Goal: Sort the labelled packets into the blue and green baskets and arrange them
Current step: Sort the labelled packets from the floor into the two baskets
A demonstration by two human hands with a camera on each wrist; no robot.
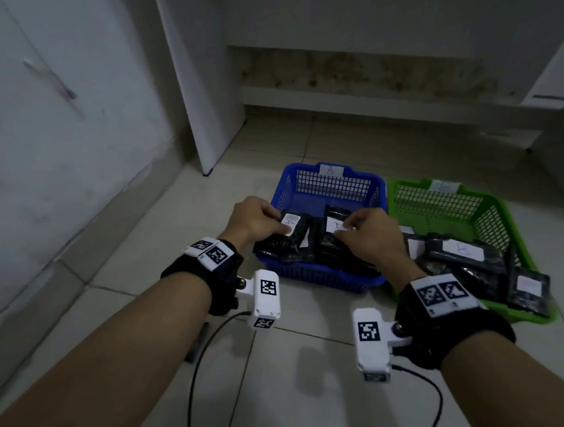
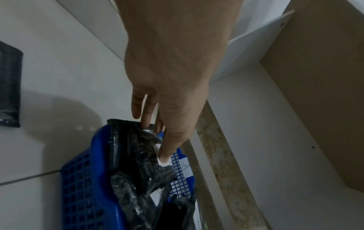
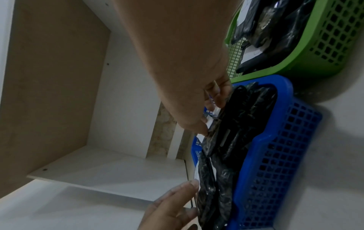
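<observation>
Squaring up the black packets in the blue basket (image 1: 323, 277) looks to be the step in hand, since nothing lies loose on the tiled floor (image 1: 296, 395) under the forearms. That basket sits directly beneath both hands, and the green basket (image 1: 439, 203) stands touching it just beyond the right hand (image 1: 370, 233), holding a looser heap of packets, one leaning out over its near rim. The left hand (image 1: 257, 218) is curled onto the left A-labelled packet (image 1: 290, 237), thumb and fingertips (image 2: 164, 157) pinching it at its white label; the right hand likewise pinches the upper edge of the right A-labelled packet (image 1: 335, 239) beside it. The two packets stand side by side, leaning against those behind, and the hands are apart, one per packet. To do this well, I judge each packet should be gripped by the film edge, not the paper label, which could peel or crease; both should be eased upright together so the labels face the same way, then pressed gently toward the near wall so the row does not slump. The slick film may slip, so a light, even pinch suits.
</observation>
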